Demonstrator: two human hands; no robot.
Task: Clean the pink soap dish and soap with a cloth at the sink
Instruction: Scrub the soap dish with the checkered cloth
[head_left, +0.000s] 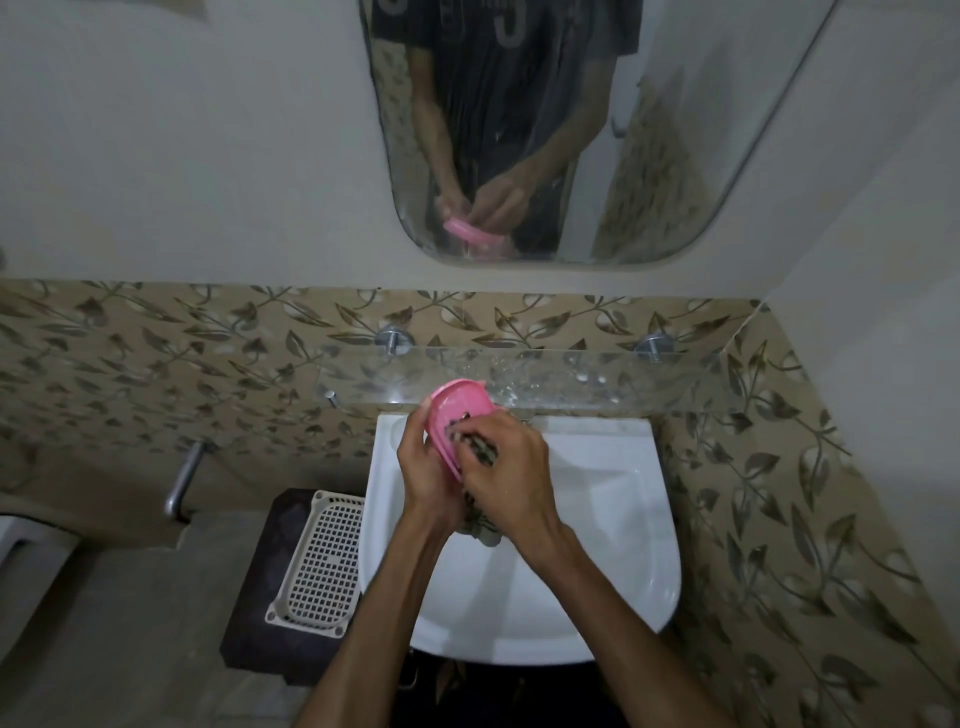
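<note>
I hold the pink soap dish tilted on edge over the far side of the sink, my left hand in a closed grip round its near rim. My right hand grips the bunched cloth and presses it into the hollow. I'd judge small firm circles best, left grip steady; the soap I cannot see.

Both forearms enter from the lower centre of the frame and are bare to the frame edge, with no sleeves, watch, rings or bands visible on the left hand or the right hand. In the mirror at the upper centre, the reflected torso wears a dark short-sleeved shirt with pale lettering across the chest; the lettering is cut off and unreadable.
</note>
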